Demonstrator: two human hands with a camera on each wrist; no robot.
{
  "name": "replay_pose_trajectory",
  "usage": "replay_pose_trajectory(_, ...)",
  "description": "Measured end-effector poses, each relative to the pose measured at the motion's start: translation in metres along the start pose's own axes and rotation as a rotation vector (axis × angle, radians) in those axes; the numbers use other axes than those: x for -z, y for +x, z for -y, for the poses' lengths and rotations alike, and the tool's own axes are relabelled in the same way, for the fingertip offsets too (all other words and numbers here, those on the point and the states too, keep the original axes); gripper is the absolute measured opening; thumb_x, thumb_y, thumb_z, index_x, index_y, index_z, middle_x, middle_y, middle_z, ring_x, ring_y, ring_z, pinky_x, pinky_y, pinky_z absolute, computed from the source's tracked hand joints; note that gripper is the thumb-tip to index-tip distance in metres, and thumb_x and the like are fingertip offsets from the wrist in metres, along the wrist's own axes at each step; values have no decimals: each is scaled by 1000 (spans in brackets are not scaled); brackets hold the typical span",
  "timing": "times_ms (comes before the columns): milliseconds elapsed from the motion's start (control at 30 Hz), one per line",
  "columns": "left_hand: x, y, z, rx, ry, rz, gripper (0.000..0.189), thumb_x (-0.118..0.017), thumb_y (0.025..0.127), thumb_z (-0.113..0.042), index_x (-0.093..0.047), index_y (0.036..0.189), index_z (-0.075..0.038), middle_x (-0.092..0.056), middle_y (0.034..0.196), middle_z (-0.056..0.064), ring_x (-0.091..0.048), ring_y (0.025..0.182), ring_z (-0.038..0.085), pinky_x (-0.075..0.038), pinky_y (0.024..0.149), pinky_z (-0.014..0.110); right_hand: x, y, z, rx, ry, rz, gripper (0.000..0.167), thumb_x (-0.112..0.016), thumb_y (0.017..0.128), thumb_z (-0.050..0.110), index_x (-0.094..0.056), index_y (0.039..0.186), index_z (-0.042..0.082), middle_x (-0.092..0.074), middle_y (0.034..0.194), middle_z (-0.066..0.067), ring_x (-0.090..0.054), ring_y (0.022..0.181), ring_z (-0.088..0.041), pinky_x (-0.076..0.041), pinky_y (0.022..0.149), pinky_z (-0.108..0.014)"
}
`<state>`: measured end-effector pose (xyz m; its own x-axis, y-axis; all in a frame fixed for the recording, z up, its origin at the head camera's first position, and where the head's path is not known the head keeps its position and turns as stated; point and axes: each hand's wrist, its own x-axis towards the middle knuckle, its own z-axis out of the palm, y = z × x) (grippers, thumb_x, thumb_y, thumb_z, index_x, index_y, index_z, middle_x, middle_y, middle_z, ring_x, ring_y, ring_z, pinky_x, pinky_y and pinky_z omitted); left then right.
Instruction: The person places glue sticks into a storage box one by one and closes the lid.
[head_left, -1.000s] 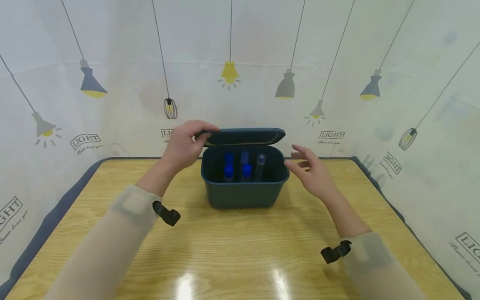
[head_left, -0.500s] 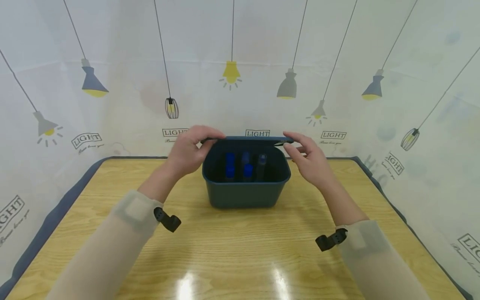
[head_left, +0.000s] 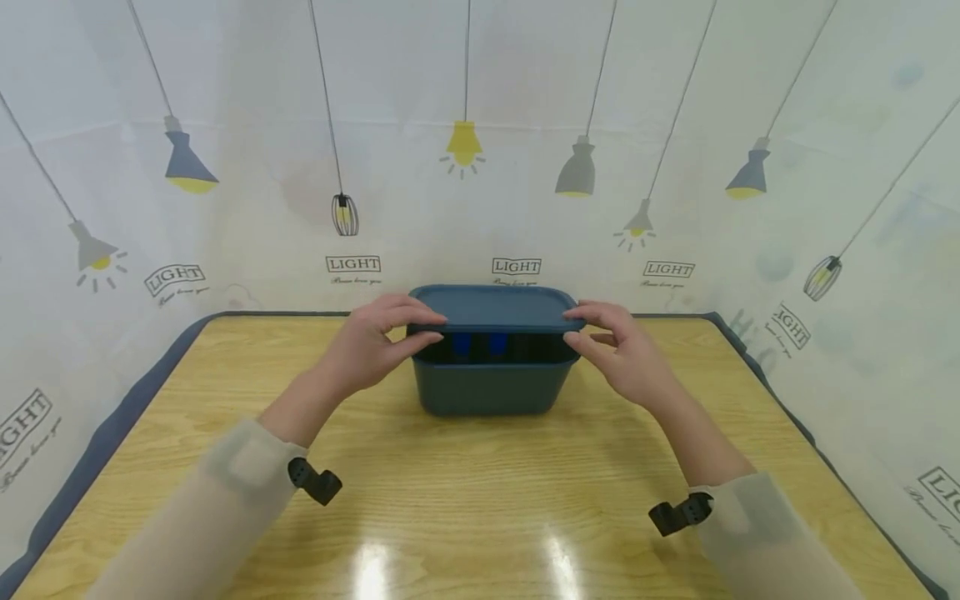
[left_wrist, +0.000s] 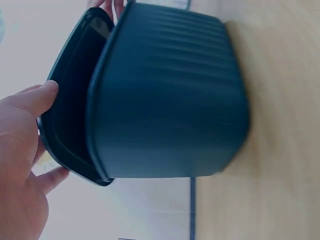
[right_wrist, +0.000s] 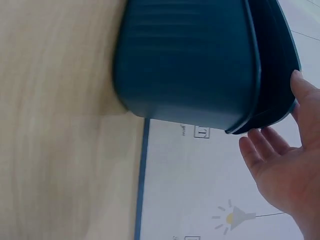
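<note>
A dark blue-green plastic bin (head_left: 491, 392) stands on the wooden table. Its lid (head_left: 498, 307) lies tilted over the opening, the front edge raised and a gap left at the front. Through that gap, blue caps (head_left: 497, 343) of tubes show in the dark inside; the rest of them is hidden. My left hand (head_left: 371, 342) pinches the lid's left front corner, thumb below and fingers on top. At the right front corner my right hand (head_left: 622, 350) holds the lid likewise. In the left wrist view the lid's underside (left_wrist: 65, 120) faces the thumb.
The wooden table (head_left: 465, 483) spreads in front of the bin and to both sides. A pale cloth backdrop (head_left: 262, 200) printed with hanging lamps rises behind and at the sides. Black wrist cameras (head_left: 315, 482) sit on both cuffs.
The lid has swung from nearly upright behind the bin down over its opening. My right hand, apart from the lid at first, has taken its right corner. Most tubes are now covered.
</note>
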<state>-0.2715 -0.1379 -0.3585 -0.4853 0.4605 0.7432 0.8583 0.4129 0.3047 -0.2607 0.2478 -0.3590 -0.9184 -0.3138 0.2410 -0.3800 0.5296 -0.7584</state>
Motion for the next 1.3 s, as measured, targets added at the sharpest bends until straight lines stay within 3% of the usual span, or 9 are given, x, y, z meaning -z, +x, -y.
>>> replay_pose_trajectory(167, -11, -14, 1, -72, 25, -29, 24, -90, 87, -1, -87, 110, -9, -82, 110, 7, -74, 102, 25, -59, 72, 32, -7, -10, -8, 6, 9, 11, 39, -67, 112, 29, -65, 148, 12, -33, 176, -15, -31, 164, -41, -39, 126, -65)
replay_pose_trajectory(400, -20, -26, 5, -78, 21, -25, 24, -90, 86, 2, -88, 107, -10, -83, 109, 5, -75, 97, 23, -63, 84, 43, -12, -15, -13, 11, -11, 12, 38, -71, 109, 26, -68, 145, 12, -34, 175, -17, -34, 161, -43, -39, 125, -67)
replay_pose_trajectory(500, -23, -28, 5, -74, 6, -25, 23, -90, 86, 3, -88, 106, -9, -83, 108, 5, -74, 96, 23, -59, 75, 40, -14, -16, -16, 17, -12, 10, 38, -72, 109, 25, -68, 145, 12, -35, 175, -16, -35, 161, -43, -39, 125, -67)
replay_pose_trajectory(767, -25, -31, 3, -70, 4, -27, 22, -90, 85, 4, -88, 103, -8, -83, 107, 5, -75, 97, 23, -61, 93, 50, -15, -19, -20, 16, -30, 0, 40, -74, 107, 24, -68, 145, 12, -36, 175, -15, -36, 160, -42, -41, 124, -66)
replay_pose_trajectory(1067, -25, -33, 2, -68, -13, -40, 20, -91, 85, 3, -88, 101, -8, -83, 106, 5, -72, 95, 22, -57, 74, 33, -16, -19, -23, 10, -41, 5, 42, -75, 107, 25, -68, 146, 13, -36, 176, -12, -37, 160, -40, -43, 122, -65)
replay_pose_trajectory(1300, -25, -33, 0, -73, -10, -32, 19, -91, 84, 2, -87, 101, -7, -83, 105, 6, -74, 94, 22, -58, 72, 34, -13, -21, -23, 9, -47, 10, 44, -74, 107, 25, -67, 149, 14, -35, 176, -13, -39, 159, -40, -43, 120, -66)
